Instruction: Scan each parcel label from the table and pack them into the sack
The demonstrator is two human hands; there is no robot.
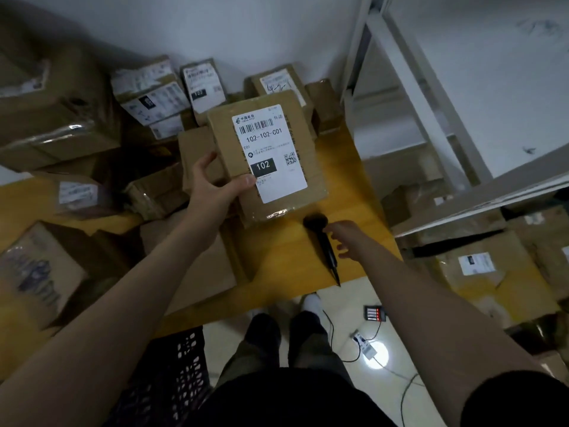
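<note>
Gripping parcel (223,140) face-up in left hand (212,189), thumb on the label (271,152), right hand (346,238) spread loose beside scanner (323,241) lying on desk (354,180).

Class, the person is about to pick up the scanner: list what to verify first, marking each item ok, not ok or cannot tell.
1. Left hand grips the parcel: ok, thumb on top, fingers round its side.
2. Label faces up, barcode uncovered: ok.
3. Scanner held in right hand: not ok; it lies on the table, open fingers beside its handle.
4. Scanner switched on: cannot tell.
5. Sack within reach: cannot tell; none in view.
</note>
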